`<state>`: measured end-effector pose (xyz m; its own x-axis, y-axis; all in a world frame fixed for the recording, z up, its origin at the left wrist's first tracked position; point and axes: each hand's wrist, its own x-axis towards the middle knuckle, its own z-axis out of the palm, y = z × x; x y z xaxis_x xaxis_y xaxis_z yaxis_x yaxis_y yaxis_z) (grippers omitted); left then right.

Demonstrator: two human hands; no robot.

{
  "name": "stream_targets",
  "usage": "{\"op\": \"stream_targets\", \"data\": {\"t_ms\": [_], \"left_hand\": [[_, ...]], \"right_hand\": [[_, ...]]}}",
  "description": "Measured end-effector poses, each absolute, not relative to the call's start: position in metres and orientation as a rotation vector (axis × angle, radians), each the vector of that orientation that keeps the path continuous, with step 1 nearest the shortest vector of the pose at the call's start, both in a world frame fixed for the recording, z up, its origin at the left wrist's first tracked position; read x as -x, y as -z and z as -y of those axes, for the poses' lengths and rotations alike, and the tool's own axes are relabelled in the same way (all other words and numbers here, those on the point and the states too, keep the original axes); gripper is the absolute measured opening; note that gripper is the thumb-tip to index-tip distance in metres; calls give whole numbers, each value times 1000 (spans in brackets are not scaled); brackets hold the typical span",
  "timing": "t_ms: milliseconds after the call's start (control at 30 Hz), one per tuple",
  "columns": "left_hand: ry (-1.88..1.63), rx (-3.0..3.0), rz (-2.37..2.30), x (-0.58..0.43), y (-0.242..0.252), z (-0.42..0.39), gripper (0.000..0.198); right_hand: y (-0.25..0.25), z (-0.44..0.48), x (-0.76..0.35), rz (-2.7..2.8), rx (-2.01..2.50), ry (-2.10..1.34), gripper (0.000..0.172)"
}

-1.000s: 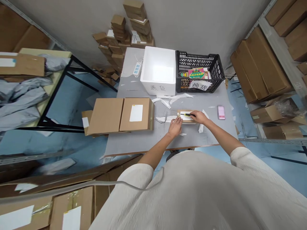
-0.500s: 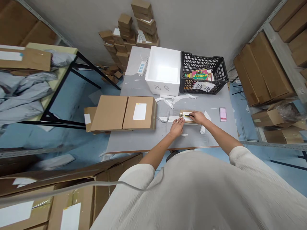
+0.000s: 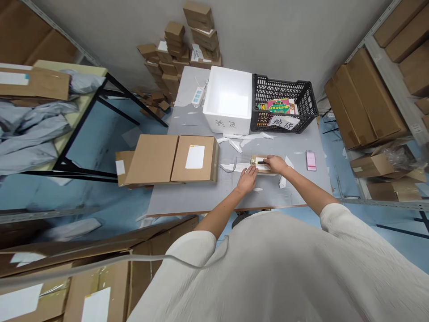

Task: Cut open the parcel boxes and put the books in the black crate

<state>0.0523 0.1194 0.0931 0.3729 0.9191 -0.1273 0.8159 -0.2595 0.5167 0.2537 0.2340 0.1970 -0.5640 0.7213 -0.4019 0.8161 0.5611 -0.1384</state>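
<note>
Worktop [image 3: 201, 199] | your right hand [image 3: 276, 164]: fingers [image 3: 268, 161] closed on black-handled tool [image 3: 262, 162] | your left hand [image 3: 247, 180]: fingers [image 3: 252, 171] spread against small carton [image 3: 264, 169] | risk: slipping tool tip could catch them

Ok so layout: foam box [image 3: 228, 100] sits at the back of the table [image 3: 187, 201], plastic crate [image 3: 284, 89] right beside it with a magazine [image 3: 279, 106] inside. Power strip [image 3: 197, 96] is left of the foam box. Cardboard mailers [image 3: 194, 170] lie on the table's left side, small carton [image 3: 264, 164] front-center-right, stacked cartons [image 3: 201, 40] behind the table, and shelving [image 3: 389, 80] upper right.
</note>
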Motion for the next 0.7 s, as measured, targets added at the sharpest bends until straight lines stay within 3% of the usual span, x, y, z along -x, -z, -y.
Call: {"op": "stream_targets", "data": {"t_ms": [700], "left_hand": [[-34, -2265, -1599, -57, -111, -119, 75]], "right_hand": [[-233, -218, -224, -2281, -1248, 239, 43]]}}
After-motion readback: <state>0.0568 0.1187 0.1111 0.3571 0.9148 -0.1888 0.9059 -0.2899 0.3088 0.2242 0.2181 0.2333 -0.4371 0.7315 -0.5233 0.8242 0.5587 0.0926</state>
